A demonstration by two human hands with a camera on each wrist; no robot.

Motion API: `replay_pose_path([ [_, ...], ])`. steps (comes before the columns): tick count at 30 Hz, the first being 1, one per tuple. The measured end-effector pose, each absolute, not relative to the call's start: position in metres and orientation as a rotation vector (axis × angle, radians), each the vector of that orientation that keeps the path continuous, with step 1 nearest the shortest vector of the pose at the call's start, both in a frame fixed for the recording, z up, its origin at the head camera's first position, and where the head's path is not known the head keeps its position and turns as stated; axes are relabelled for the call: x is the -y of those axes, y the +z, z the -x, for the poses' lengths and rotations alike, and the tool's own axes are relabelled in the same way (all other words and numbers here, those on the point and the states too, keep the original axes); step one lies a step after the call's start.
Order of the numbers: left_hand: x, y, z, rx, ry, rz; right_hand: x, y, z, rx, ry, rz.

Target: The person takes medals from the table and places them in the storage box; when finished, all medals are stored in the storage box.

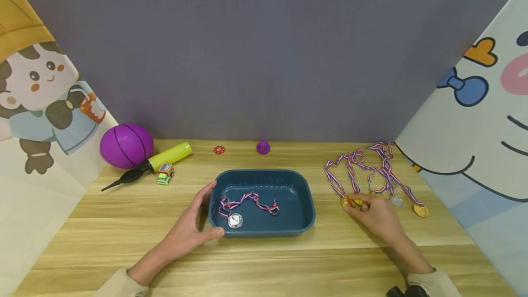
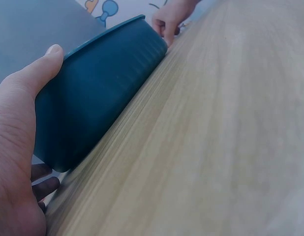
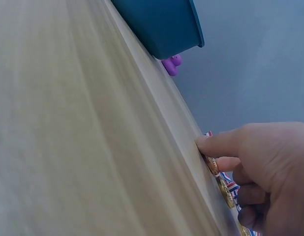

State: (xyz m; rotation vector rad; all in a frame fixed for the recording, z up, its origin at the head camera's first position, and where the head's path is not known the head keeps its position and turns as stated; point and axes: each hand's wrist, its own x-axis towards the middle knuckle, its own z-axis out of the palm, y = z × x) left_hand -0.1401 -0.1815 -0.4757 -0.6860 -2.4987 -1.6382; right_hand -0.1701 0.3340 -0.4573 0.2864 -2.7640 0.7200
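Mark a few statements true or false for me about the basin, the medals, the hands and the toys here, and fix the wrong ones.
1. A silver medal lies inside the blue basin. True.
2. A toy truck stands close to the yellow pump. True.
3. The left hand holds the yellow pump. False: the left hand holds the blue basin at its left end.
4. The right hand grips a gold medal. True.
5. The purple ball sits right of the blue basin. False: the purple ball is to its left.
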Motion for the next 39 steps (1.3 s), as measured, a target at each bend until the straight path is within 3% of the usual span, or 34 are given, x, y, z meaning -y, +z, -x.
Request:
replay_pose_path([
  [39,0.181,-0.477,0.141,2.489,-1.647,0.692,-0.312,-0.428,0.191,2.487,0.689,-0.382],
])
